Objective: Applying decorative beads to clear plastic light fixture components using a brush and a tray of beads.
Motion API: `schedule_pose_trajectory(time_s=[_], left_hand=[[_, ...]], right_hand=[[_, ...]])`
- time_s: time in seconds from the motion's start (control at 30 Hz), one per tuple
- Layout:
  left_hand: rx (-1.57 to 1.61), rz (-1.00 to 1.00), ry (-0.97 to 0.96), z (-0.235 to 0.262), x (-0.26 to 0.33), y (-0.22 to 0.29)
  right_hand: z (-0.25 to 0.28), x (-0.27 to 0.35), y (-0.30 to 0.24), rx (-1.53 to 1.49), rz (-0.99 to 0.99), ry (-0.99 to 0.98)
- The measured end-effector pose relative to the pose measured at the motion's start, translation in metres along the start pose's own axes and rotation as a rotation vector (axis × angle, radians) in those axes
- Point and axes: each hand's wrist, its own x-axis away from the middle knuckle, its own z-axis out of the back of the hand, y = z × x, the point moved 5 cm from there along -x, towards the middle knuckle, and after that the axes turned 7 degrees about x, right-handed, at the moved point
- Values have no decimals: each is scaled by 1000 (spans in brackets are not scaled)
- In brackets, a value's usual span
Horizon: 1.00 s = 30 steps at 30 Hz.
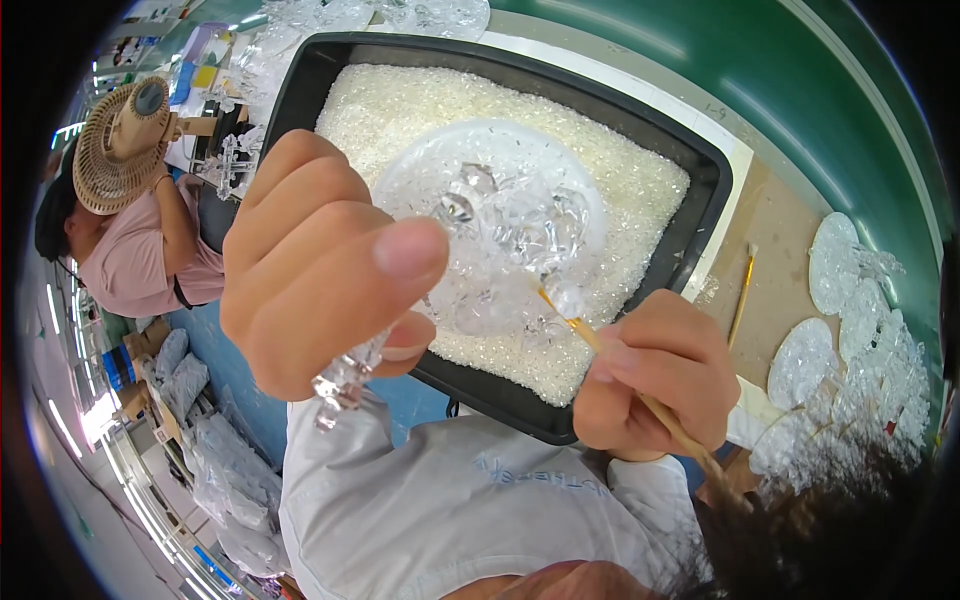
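Observation:
A clear, glassy ornament with a round frosted disc (400, 180) is up close over a black tray (730, 190) of small whitish translucent granules (620, 160). My left hand (320, 270) is closed, with thumb and fingers pinching a clear faceted part (350, 380) that sticks out below the fingers. Whether that part is joined to the disc is hidden by the hand. Between the fingertips of my right hand (660, 370) is a thin paintbrush (583, 332) with a light wooden handle. Its tip touches or nearly touches a clear bead-like part on the ornament's lower right.
A second brush (743, 295) lies on a brown board right of the tray. Clear discs and ornaments (850, 340) pile up beyond it, and more (430, 15) lie behind the tray. At the left, a person in pink (150, 240) sits near a fan (120, 145). Bagged goods (225, 470) stand lower left.

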Motion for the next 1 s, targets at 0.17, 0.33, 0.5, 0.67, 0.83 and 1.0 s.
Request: schedule_pose_trajectory(time_s=[0.17, 0.33, 0.5, 0.67, 0.83, 1.0], left_hand=[[5, -41, -11, 3, 3, -3], [26, 2, 52, 6, 10, -6], [54, 149, 71, 13, 16, -8], [1, 220, 191, 16, 25, -11], [1, 155, 245, 16, 29, -13], [-8, 152, 239, 18, 28, -12]], right_hand=[[4, -3, 0, -52, 36, -38], [9, -4, -2, 14, 32, -22], [11, 0, -1, 66, -35, 18], [10, 0, -1, 30, 7, 13], [9, 2, -2, 8, 21, 95], [10, 0, 0, 13, -14, 15]])
